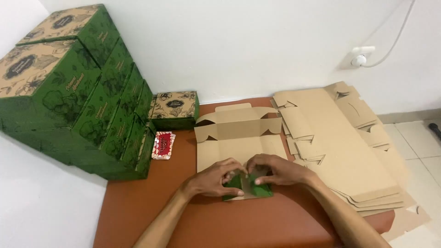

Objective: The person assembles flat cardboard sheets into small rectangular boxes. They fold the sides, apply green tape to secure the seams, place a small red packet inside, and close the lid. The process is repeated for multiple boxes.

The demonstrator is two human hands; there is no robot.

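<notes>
On the brown table (257, 225), centre: flat cardboard box blank (236, 133), kraft side up, near edge folded over showing green print. Left hand (212, 179) and right hand (275, 171) both press down on that folded green flap (262, 191), fingertips nearly meeting in the middle, fingers bent and pinching the flap's fold. Hands close together, clamped on the blank's near edge. Far flaps of the blank lie open toward the wall.

Right of it: stack of unfolded blanks (340, 138), fanned, overhanging the table edge onto the tiled floor (422, 142). Left: stacked finished green boxes (69, 87) against the wall, one smaller one (174, 109) standing alone just behind the blank's left corner. Small red packets (163, 144) lie beside the stack. Wall socket with white cable (360, 57) upper right.
</notes>
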